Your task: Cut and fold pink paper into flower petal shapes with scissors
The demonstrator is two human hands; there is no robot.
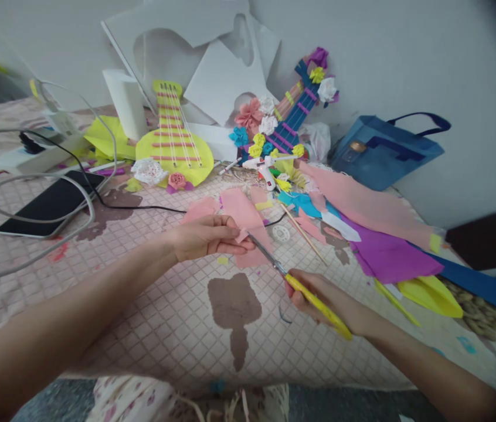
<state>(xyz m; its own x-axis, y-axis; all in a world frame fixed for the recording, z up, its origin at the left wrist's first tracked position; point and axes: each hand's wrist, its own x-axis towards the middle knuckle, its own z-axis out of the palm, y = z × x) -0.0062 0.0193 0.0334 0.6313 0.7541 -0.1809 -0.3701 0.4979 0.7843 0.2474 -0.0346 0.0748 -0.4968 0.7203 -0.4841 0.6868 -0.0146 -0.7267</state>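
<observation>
My left hand point(206, 237) pinches a small piece of pink crepe paper point(241, 235) between thumb and fingers. In my right hand point(325, 296) is a pair of scissors point(313, 299) with yellow handles, its blade tips touching the edge of that small piece. Beneath and behind the left hand, a larger sheet of pink paper point(241, 208) lies on the quilted cloth. A white glue gun point(265, 170) rests beyond it. A thin wooden stick point(303, 233) lies to the right, above the scissors.
Behind stand a yellow paper guitar point(175, 146) and a blue one point(289, 126) with paper flowers. A tablet point(52, 202) and looping cable point(94, 211) are at left. Purple paper point(393, 252), long pink paper point(362, 196) and a blue bag point(384, 149) are at right.
</observation>
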